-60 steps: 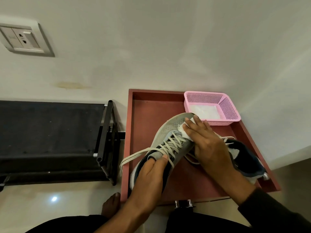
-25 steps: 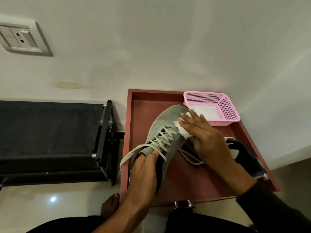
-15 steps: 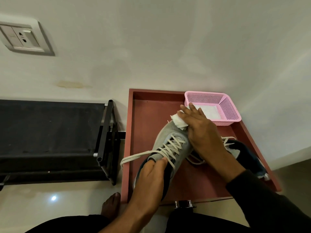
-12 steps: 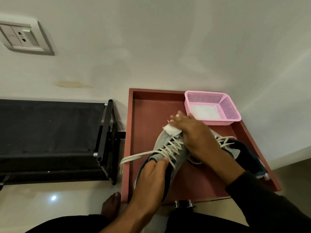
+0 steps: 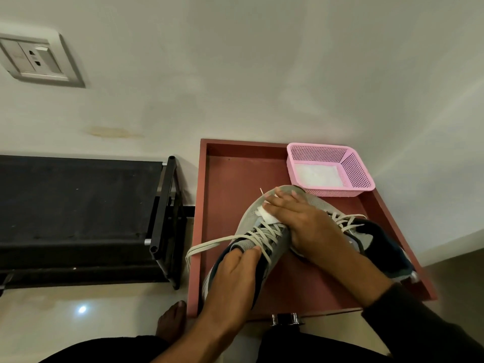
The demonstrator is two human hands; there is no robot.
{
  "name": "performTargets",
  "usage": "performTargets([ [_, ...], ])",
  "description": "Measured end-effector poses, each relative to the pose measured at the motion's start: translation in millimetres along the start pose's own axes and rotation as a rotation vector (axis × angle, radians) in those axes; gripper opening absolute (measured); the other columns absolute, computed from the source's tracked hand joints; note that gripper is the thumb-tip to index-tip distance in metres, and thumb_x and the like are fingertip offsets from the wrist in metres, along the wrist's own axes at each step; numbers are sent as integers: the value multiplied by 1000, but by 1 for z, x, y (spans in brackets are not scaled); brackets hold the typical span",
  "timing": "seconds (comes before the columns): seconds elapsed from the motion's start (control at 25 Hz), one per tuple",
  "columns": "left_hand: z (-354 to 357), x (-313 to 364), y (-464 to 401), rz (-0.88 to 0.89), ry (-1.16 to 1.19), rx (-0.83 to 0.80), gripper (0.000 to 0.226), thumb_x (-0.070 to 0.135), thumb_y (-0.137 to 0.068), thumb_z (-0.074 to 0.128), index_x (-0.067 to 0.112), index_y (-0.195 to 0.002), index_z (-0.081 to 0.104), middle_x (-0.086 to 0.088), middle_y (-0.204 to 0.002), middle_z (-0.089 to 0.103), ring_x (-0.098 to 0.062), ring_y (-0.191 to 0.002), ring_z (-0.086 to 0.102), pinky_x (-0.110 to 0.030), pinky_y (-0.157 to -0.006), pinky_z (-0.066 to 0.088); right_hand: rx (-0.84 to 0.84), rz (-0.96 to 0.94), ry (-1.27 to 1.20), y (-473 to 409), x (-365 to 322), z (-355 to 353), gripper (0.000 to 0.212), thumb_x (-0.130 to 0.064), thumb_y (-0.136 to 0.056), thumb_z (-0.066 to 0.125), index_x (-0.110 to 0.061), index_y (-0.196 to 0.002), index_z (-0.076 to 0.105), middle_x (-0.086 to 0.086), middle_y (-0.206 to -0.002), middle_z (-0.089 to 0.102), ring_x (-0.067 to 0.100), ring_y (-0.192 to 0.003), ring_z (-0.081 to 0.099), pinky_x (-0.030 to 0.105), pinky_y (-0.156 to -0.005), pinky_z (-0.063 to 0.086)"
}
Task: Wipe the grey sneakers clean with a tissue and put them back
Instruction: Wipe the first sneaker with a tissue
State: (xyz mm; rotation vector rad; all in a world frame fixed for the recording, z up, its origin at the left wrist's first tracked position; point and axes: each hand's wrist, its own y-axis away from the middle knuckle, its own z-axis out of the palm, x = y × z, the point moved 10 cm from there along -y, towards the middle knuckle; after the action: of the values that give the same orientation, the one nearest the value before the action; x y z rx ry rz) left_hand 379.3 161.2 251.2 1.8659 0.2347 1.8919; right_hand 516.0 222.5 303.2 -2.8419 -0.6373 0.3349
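Diagonally across the red tray (image 5: 227,179) the held sneaker (image 5: 258,226) is laid, heel nearest the person, toe aimed at the pink basket (image 5: 358,174); the second sneaker (image 5: 366,234) is set just right of it. Its tongue is pinched by the left hand (image 5: 235,268), while the tissue (image 5: 264,214) is pressed flat on the toe box by the right hand (image 5: 298,218), so the stroke is judged to run along the toe-heel axis

No text, brand or number can be read. The wall socket plate (image 5: 39,61) has perhaps a small marking on its switch, but it is too blurred to read. The grey sneaker (image 5: 262,231) shows no visible logo.
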Motion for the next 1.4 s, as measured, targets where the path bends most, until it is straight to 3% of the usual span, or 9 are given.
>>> performTargets([
  [0.2,0,1,0,-6,-1,-10,30,53,-76,45,45,-90,70,13,-111,69,-12,-114,60,-46,-106,44,200,314,-47,-2,46,-36,48,-6,-89,38,-5,-132,59,12,-138,57,28,-137,44,39,-117,24],
  [0.36,-6,5,0,-12,30,38,33,54,-74,45,45,-93,70,14,-108,70,-12,-110,61,-48,-104,45,146,64,-63,12,-2,-14,43,-19,-100,34,-5,-131,61,9,-139,56,22,-136,46,44,-115,32],
  [0.48,-2,8,2,-5,9,-2,43,60,-73,45,42,-102,71,17,-110,71,-10,-112,62,-46,-105,45,278,278,-147,27,19,-26,47,-11,-94,33,-8,-131,61,6,-140,55,18,-138,43,46,-114,34],
  [0.72,-1,29,5,56,125,-32,37,15,-101,38,26,-102,73,14,-107,75,1,-101,68,-17,-81,49,242,114,-224,40,-43,-21,55,11,-87,43,-10,-135,58,3,-142,54,15,-138,44,37,-116,33],
  [0.84,3,26,4,26,135,-53,39,16,-101,37,32,-99,72,20,-108,74,8,-97,67,-9,-71,50,296,345,-156,44,16,-26,53,0,-88,36,-10,-136,57,4,-141,54,19,-137,44,51,-110,40],
  [0.92,5,28,3,11,170,-63,38,15,-101,36,29,-95,71,19,-99,76,7,-89,69,-5,-63,50,352,425,-201,48,6,-24,53,4,-86,42,-10,-135,57,2,-140,53,18,-135,46,46,-110,41],
  [1.04,0,31,0,10,235,-38,37,17,-101,38,21,-89,72,10,-88,78,-2,-82,72,-19,-71,51,341,298,-308,49,-51,-13,56,10,-85,45,-9,-136,56,4,-141,55,12,-135,47,28,-114,35],
  [1.2,-9,30,-8,26,264,-16,28,25,-97,40,16,-88,65,-1,-93,71,-24,-90,61,-38,-84,45,312,338,-250,46,-17,-11,52,-4,-89,35,-9,-138,53,1,-144,50,17,-136,46,33,-117,31],
  [1.4,-15,30,-12,-30,394,-2,38,20,-102,34,10,-100,71,-10,-100,77,-22,-91,73,-34,-79,56,198,103,-286,62,-75,1,51,-1,-91,36,-7,-141,50,5,-149,47,14,-141,39,36,-116,33],
])
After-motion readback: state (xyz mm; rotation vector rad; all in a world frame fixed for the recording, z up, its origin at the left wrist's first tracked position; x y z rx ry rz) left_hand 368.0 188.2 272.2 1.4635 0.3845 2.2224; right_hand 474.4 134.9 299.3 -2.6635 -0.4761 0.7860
